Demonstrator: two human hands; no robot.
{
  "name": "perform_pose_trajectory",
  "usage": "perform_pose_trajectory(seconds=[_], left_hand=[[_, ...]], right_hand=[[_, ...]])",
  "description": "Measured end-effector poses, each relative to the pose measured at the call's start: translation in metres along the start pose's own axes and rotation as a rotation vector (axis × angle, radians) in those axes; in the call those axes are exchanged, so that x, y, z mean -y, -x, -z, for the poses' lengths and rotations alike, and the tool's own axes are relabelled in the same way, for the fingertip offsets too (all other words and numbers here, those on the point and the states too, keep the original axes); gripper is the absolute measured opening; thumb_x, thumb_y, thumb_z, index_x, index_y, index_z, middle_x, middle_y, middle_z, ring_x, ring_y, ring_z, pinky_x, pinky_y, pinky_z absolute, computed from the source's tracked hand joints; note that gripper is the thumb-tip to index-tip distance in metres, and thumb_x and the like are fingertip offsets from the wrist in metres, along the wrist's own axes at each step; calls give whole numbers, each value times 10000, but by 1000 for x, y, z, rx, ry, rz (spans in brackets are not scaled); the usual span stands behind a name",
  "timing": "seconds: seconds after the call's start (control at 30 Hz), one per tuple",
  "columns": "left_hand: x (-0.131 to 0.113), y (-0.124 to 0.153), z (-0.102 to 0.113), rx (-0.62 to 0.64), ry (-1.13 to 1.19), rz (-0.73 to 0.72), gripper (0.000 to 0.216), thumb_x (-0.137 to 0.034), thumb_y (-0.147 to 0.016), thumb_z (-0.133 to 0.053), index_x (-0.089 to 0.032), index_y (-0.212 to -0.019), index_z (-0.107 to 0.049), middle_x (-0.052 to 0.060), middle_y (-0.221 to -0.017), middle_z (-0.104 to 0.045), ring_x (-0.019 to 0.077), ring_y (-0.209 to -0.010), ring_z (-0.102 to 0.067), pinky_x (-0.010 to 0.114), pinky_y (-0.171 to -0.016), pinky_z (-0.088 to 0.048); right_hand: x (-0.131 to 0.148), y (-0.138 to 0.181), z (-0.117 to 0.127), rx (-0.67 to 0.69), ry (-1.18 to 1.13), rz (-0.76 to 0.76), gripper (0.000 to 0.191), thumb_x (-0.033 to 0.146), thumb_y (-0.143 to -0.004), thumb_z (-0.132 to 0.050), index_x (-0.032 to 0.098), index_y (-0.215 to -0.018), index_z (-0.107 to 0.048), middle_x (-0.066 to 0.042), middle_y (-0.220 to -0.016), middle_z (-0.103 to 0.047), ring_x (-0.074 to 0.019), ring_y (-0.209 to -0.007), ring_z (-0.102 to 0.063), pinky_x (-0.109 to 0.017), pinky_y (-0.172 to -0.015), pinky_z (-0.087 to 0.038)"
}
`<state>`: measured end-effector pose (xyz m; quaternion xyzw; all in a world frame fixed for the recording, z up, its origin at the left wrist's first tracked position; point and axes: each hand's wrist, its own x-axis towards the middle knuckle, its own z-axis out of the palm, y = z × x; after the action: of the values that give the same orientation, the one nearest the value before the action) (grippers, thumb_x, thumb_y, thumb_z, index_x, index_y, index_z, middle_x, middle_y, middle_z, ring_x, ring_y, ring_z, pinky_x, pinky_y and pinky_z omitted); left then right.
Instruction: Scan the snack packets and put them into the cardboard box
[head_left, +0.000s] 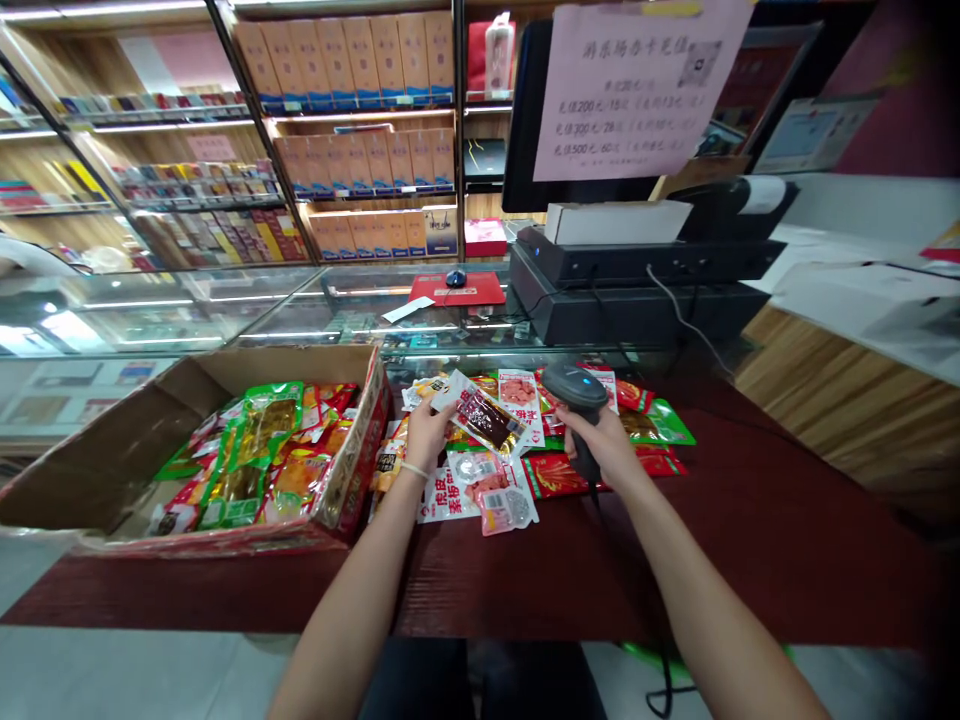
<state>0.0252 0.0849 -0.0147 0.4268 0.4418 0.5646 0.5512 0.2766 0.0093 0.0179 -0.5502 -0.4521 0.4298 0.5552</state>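
My left hand (425,432) holds up a clear snack packet (486,417) with dark contents by its left end. A black handheld barcode scanner (574,392) is gripped in my right hand (609,447), its head turned toward the packet a short way to its left. Both hands hover over a spread of red, green and white snack packets (480,492) lying on a dark red table (750,560). The scanner's cable drops off the table's near edge.
An open cardboard box (112,455) full of snack packets stands at the left of the table. Behind are a glass counter (337,310), a black till with monitor and printer (637,270), and shelves of boxed goods (352,130). A wooden counter (847,400) runs along the right.
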Motion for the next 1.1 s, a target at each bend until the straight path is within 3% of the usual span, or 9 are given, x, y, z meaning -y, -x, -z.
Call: perform_pose_trajectory(seconds=[0.1,0.2,0.33,0.43,0.57,0.93,1.1], left_hand=[[-5,0,0,-31,252,31,380,-369,-686,-761,-190,-963,-573,-11,-788,-658,77,-527,-566,178,-486,-452],[-7,-4,4,-149,401,10,419,-392,-683,-770,-220,-977,-526,-34,-794,-648,74,-546,-593,179,-507,-490],[-6,-9,8,-361,434,-49,386,-408,-738,-727,-243,-1020,-522,-34,-867,-646,77,-615,-621,196,-556,-522],[-4,-9,7,-434,422,-101,370,-411,-765,-709,-248,-1041,-524,-31,-881,-637,74,-633,-616,186,-567,-513],[-2,-9,4,-440,433,-111,355,-398,-791,-689,-258,-1067,-515,-20,-916,-644,79,-647,-620,189,-576,-512],[-1,-10,3,-446,395,-124,280,-333,-802,-658,-249,-1024,-510,-16,-915,-634,77,-630,-609,188,-556,-503],[-5,-3,-10,-419,309,-152,334,-277,-764,-685,-214,-1039,-506,-37,-775,-601,52,-515,-526,149,-484,-418]], right_hand=[[-1,1,-2,22,22,-2,339,484,-738,-744,190,-804,-587,33,-396,-547,-124,-334,-479,-221,-366,-377],[0,4,-6,44,65,-10,353,495,-730,-740,190,-792,-574,34,-392,-540,-125,-337,-481,-227,-378,-378],[3,10,-14,99,131,-42,364,521,-736,-713,186,-782,-578,28,-397,-538,-126,-343,-469,-242,-386,-378],[2,16,-22,195,173,-69,351,509,-746,-702,184,-814,-588,30,-410,-541,-132,-355,-473,-251,-392,-373],[-3,19,-29,270,223,-74,313,476,-757,-704,196,-829,-585,43,-416,-537,-136,-376,-479,-259,-416,-376],[-3,18,-26,252,170,-73,334,490,-756,-694,200,-859,-566,46,-414,-555,-141,-359,-498,-253,-414,-389],[2,16,-25,216,136,-95,350,516,-751,-695,201,-837,-570,41,-378,-534,-137,-328,-457,-249,-376,-363]])
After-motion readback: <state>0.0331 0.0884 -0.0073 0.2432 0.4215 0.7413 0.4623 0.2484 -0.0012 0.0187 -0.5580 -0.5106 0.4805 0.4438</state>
